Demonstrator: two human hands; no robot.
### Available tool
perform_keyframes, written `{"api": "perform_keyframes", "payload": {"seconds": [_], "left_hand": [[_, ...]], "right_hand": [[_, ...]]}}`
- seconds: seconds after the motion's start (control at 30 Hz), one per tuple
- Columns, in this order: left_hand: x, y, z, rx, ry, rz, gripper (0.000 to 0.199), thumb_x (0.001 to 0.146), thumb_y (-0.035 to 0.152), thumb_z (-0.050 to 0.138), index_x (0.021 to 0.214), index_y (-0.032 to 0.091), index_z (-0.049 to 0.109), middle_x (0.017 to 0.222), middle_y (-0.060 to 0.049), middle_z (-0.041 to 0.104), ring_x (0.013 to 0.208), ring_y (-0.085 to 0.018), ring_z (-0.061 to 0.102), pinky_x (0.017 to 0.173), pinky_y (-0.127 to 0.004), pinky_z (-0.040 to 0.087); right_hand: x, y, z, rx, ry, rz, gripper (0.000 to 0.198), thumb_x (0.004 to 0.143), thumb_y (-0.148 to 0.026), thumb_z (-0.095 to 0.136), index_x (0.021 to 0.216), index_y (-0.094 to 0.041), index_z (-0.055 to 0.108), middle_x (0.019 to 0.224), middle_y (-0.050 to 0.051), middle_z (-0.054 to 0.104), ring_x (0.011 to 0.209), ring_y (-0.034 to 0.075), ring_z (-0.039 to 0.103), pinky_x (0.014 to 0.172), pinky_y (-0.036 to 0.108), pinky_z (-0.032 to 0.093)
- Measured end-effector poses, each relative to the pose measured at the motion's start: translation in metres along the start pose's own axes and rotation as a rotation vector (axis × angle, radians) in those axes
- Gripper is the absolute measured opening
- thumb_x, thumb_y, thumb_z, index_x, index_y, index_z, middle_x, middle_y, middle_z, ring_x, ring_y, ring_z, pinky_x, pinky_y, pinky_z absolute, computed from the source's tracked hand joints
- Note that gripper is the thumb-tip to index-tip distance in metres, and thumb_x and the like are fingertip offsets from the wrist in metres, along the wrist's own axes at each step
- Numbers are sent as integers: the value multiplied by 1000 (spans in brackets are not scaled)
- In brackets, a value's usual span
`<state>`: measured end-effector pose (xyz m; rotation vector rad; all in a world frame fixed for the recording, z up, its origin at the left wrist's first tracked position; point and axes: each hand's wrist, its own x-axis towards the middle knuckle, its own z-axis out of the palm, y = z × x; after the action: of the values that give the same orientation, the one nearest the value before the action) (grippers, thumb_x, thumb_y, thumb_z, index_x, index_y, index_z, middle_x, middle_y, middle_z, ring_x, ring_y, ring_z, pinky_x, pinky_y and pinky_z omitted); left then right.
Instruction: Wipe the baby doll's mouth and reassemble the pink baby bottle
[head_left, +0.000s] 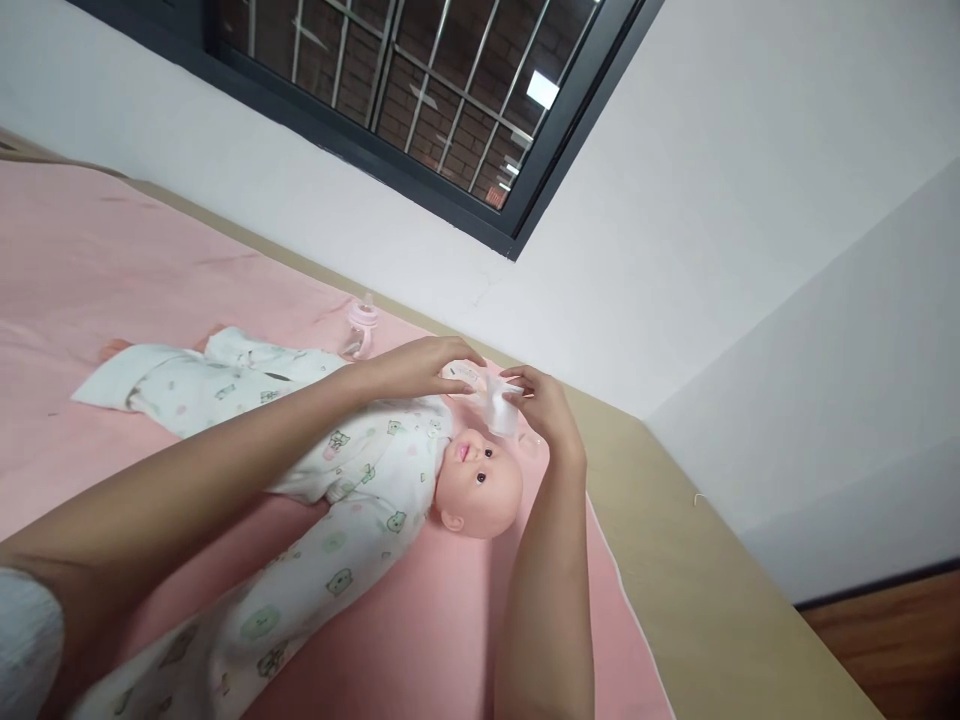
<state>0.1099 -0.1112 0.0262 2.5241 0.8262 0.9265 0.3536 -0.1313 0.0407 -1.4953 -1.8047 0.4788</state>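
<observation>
A baby doll (480, 485) in a white sleepsuit with bear prints lies on its back across a pink sheet (420, 610). Beyond its head, my left hand (427, 367) has thumb and fingers around a small white packet (463, 374) with faint print. My right hand (546, 405) pinches a thin white wipe or tissue (502, 408), which hangs beside the doll's face, close to the packet. Whether the wipe still joins the packet, I cannot tell. A small clear round item (531, 442) is partly visible near my right wrist.
A pink baby bottle (362, 325) stands at the sheet's far edge, past the doll's body. The tan bed surface (660, 520) shows along the right. White wall (592, 320) and a dark-framed barred window (517, 225) rise behind.
</observation>
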Motion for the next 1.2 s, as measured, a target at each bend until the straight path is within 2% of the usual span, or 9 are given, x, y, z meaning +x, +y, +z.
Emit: {"api": "perform_keyframes", "payload": {"seconds": [0.2, 0.4, 0.5, 0.63, 0.77, 0.87, 0.97, 1.07, 1.2], "left_hand": [[1, -6, 5, -38, 3, -19, 65, 79, 50, 69, 135, 19, 57, 141, -10, 59, 127, -28, 54, 100, -33, 42], [2, -2, -4, 1, -9, -126, 29, 77, 42, 71, 90, 17, 72, 94, -7, 73, 94, -27, 65, 74, -30, 43], [1, -1, -9, -23, -10, -79, 30, 77, 44, 72, 80, 15, 69, 91, -8, 70, 88, -25, 63, 72, -31, 42], [-3, 7, -15, -252, 56, 96, 30, 79, 45, 74, 81, 15, 70, 115, -9, 67, 101, -23, 63, 82, -31, 47], [-7, 25, -20, -370, 184, 220, 22, 79, 38, 77, 85, 17, 75, 133, -9, 62, 119, -24, 59, 98, -34, 46], [-10, 37, -24, -438, 248, 226, 23, 78, 38, 78, 87, 17, 76, 120, -8, 69, 115, -24, 61, 96, -34, 47], [-13, 42, -30, -478, 294, 122, 29, 77, 41, 77, 90, 15, 74, 93, -5, 72, 90, -20, 65, 76, -28, 49], [-14, 37, -34, -426, 185, 16, 29, 77, 42, 75, 77, 14, 69, 67, 1, 60, 62, -12, 54, 55, -23, 38], [-11, 23, -29, -307, -184, 24, 33, 78, 40, 71, 64, 16, 54, 58, 5, 45, 54, -10, 41, 51, -23, 30]], "right_hand": [[-16, -41, 6, -90, -82, -186, 35, 80, -5, 55, 104, -23, 72, 100, 3, 75, 91, 18, 67, 85, 35, 50], [-30, -63, 3, -94, -41, -344, 30, 84, -11, 55, 102, -26, 73, 100, 2, 75, 94, 19, 67, 89, 38, 52], [-31, -64, 1, -18, -1, -391, 27, 85, -13, 56, 102, -25, 72, 105, 3, 73, 97, 19, 66, 91, 37, 52], [-27, -59, 0, 159, 69, -353, 25, 81, -19, 67, 105, -23, 69, 100, 3, 70, 94, 17, 65, 87, 33, 54], [-21, -55, 10, 408, 10, -238, 42, 73, -33, 80, 111, -26, 63, 105, 3, 66, 77, 13, 62, 64, 26, 53], [-21, -57, 17, 527, -96, -206, 51, 71, -34, 83, 116, -29, 60, 108, 2, 64, 77, 13, 63, 60, 23, 52], [-23, -60, 17, 576, -156, -219, 54, 71, -32, 84, 119, -30, 61, 110, 2, 66, 81, 13, 65, 68, 26, 55], [-19, -50, 10, 587, -106, -200, 51, 71, -32, 84, 118, -29, 63, 109, 1, 68, 84, 14, 66, 83, 31, 57], [-4, -7, 7, 695, -15, -87, 45, 68, -33, 86, 109, -26, 67, 100, 0, 70, 85, 13, 67, 97, 35, 54]]}}
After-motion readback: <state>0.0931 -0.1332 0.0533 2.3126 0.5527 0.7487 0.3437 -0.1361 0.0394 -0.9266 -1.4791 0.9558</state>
